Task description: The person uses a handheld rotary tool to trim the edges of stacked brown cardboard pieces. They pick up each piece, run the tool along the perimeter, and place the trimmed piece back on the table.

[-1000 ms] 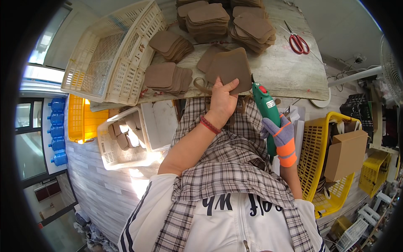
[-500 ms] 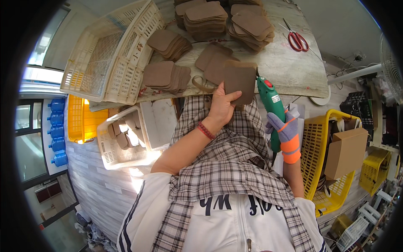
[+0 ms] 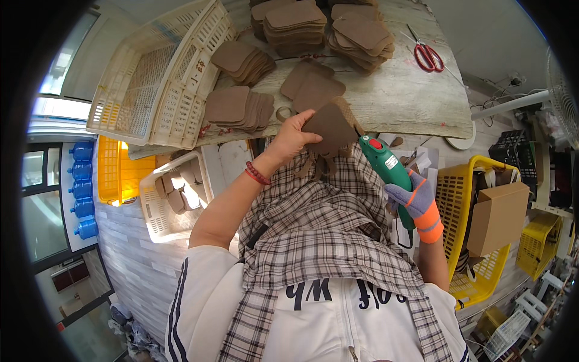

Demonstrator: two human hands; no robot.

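Observation:
My bare left hand (image 3: 293, 140) pinches a brown rounded-corner fabric piece (image 3: 332, 129) by its left edge, above my lap at the table's front. The piece is tilted, its lighter edge showing on the upper right. In a grey and orange glove, my right hand (image 3: 414, 202) is wrapped round a green handheld electric tool (image 3: 379, 158) with a red switch. Its thin dark tip meets or nearly meets the piece's right edge. Just beyond lie two overlapping brown pieces (image 3: 316, 90) and a loop of tan strip (image 3: 283, 113). Brown strips hang below the held piece.
Stacks of brown pieces (image 3: 294, 27) stand at the table's back, with fanned piles (image 3: 232, 108) at left. Red-handled scissors (image 3: 428, 58) lie at the right. A cream crate (image 3: 181, 90) sits on the left end. Yellow baskets (image 3: 443, 223) and a cream basket (image 3: 154, 211) stand below.
My left hand has shifted left and nearer, turning the brown piece to a slant. My right hand has moved right and down with the green tool, which leans further left.

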